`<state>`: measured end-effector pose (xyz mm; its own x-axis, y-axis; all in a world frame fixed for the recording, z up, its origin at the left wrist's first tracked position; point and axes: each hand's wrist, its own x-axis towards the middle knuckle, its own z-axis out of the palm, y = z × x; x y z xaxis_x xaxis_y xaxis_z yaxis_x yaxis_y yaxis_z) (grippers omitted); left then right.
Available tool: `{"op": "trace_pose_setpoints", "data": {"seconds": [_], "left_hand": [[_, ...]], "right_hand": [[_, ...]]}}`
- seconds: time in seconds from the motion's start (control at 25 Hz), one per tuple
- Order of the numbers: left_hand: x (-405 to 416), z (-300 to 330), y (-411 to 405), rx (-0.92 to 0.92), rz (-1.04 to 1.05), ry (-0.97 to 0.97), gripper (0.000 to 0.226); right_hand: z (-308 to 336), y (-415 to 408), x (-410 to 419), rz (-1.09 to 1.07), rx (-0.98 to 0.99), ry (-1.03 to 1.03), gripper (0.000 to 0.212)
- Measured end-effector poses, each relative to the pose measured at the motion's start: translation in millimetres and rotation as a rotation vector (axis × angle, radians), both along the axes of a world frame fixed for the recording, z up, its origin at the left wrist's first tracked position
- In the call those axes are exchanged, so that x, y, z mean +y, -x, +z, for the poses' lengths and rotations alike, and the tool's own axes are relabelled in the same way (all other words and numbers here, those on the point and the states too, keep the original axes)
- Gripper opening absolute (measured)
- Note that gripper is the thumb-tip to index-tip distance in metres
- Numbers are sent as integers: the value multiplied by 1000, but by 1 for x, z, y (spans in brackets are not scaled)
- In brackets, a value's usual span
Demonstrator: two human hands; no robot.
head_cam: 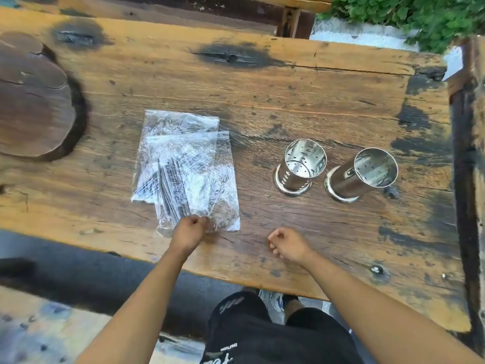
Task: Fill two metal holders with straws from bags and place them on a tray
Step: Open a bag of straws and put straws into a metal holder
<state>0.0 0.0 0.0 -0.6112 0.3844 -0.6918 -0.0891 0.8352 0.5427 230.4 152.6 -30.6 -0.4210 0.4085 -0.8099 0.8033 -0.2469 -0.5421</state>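
Head view: two clear bags point(183, 164) of dark straws point(172, 189) lie centre-left, left hand point(190, 228) pinching the near edge. Right hand point(287, 244) hangs loosely curled, empty. Tugging the slack plastic could spill straws; both holders point(301, 166) stand empty, centre-right.

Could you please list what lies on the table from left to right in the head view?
Round wooden slab → clear bags of dark straws, near edge pinched by the left hand → right hand, holding nothing → first metal holder → second metal holder.
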Motion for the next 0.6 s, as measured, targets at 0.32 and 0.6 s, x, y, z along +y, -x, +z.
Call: {"op": "trace_pose_setpoints", "data": {"seconds": [0.32,0.6], "left_hand": [[-4,-13,62,833,-204,53,31],[21,-62,62,816,-485,250,81]], "right_hand": [[-4,63,17,507,8,-755,37],[-54,42,26,697,0,-961,63]]}}
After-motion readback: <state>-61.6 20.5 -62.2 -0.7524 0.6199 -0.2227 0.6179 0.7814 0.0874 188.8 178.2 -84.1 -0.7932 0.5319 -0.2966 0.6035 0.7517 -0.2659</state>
